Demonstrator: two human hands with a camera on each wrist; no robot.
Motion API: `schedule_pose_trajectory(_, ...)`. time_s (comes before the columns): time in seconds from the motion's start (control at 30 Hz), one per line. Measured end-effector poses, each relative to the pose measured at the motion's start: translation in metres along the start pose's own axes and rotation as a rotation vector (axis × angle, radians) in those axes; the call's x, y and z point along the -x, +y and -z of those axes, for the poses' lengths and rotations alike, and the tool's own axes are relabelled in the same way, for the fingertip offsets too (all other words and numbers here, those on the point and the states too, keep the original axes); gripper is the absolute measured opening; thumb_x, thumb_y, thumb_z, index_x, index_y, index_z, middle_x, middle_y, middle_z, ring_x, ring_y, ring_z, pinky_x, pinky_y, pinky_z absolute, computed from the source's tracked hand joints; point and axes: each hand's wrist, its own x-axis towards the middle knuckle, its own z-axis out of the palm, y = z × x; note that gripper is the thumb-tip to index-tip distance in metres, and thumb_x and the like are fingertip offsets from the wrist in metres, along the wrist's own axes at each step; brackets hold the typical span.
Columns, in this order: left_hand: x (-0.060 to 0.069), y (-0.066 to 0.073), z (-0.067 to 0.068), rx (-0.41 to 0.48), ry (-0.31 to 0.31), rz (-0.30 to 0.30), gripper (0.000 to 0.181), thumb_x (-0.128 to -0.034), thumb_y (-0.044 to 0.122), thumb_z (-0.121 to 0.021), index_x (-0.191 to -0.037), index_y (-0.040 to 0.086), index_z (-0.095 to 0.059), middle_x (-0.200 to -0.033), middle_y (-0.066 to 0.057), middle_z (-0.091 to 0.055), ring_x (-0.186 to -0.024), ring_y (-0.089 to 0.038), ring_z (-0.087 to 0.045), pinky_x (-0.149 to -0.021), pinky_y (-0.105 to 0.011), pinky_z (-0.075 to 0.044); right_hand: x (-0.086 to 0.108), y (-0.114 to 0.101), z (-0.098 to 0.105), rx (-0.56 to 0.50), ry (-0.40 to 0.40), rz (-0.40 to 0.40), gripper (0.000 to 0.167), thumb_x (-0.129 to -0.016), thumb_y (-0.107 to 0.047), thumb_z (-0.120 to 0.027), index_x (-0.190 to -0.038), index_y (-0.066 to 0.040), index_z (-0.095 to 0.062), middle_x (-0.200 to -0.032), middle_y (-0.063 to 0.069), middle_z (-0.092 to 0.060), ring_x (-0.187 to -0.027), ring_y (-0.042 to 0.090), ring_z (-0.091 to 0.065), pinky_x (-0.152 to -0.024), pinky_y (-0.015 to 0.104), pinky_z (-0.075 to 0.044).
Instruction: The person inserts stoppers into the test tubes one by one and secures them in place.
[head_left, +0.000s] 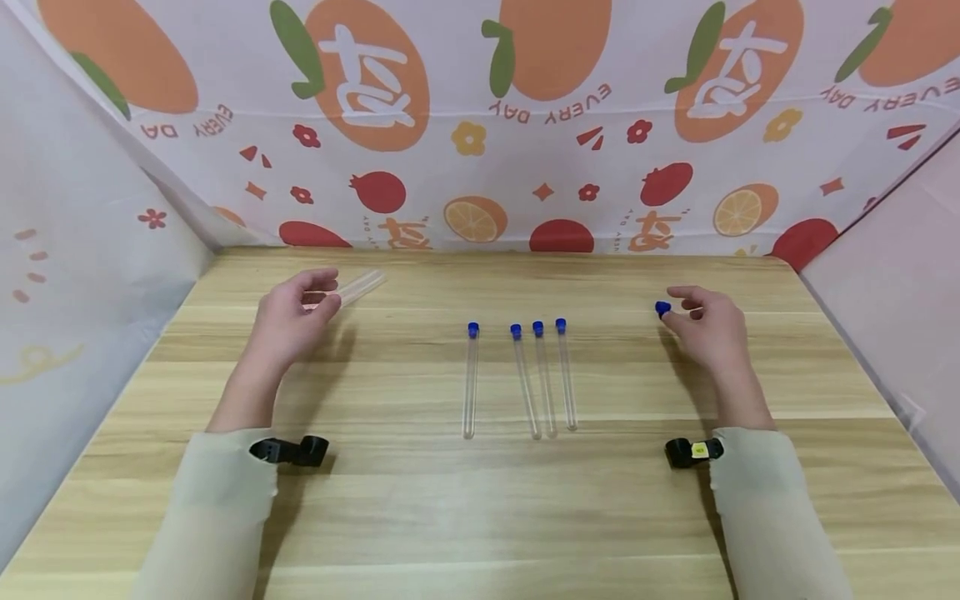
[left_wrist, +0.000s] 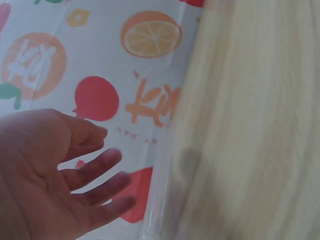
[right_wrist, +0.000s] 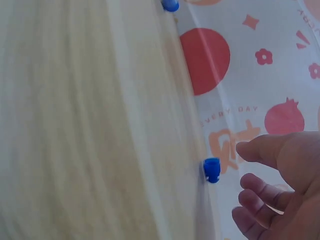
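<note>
My left hand (head_left: pixel 295 312) is at the left, beside a clear uncapped tube (head_left: pixel 363 286) lying toward the back of the table. In the left wrist view its fingers are spread and loosely bent, apart from the tube (left_wrist: pixel 158 200). Whether one or two tubes lie there I cannot tell. Over on the right, my right hand (head_left: pixel 708 325) is close to a loose blue cap (head_left: pixel 662 308). The right wrist view shows a gap between its thumb and fingers, with the cap (right_wrist: pixel 212 170) in front of the fingertips.
Several clear test tubes with blue caps lie in the middle of the wooden table (head_left: pixel 420 517): one test tube (head_left: pixel 471 383) on its own, the others, such as this test tube (head_left: pixel 567 379), grouped to its right. A fruit-printed cloth (head_left: pixel 540 158) hangs behind the table's back edge.
</note>
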Motion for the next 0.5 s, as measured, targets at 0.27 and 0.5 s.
schedule_pose_trajectory(0.27, -0.006, -0.006, -0.004, -0.372, 0.146, -0.113, 0.034, -0.0965, 0.013, -0.06, -0.127, -0.003, -0.063, -0.132, -0.031, -0.056, -0.126, -0.053, -0.042, -0.106, -0.065, -0.033, -0.006, 0.011, 0.002, 0.036, -0.05, -0.005, 0.048, -0.097, -0.021, -0.065, -0.143, -0.014, -0.055, -0.136, 0.025, -0.053, -0.12, 0.042, -0.047, -0.096, 0.06, -0.042)
schedule_pose_trajectory(0.5, -0.007, -0.013, -0.007, -0.469, 0.051, -0.067, 0.037, -0.0958, 0.019, -0.063, -0.125, -0.004, -0.065, -0.133, -0.03, -0.053, -0.121, -0.054, -0.041, -0.098, -0.069, -0.038, -0.009, 0.016, 0.001, 0.075, -0.073, 0.039, 0.048, -0.097, -0.022, -0.065, -0.142, -0.012, -0.056, -0.133, 0.028, -0.055, -0.118, 0.044, -0.05, -0.096, 0.062, -0.042)
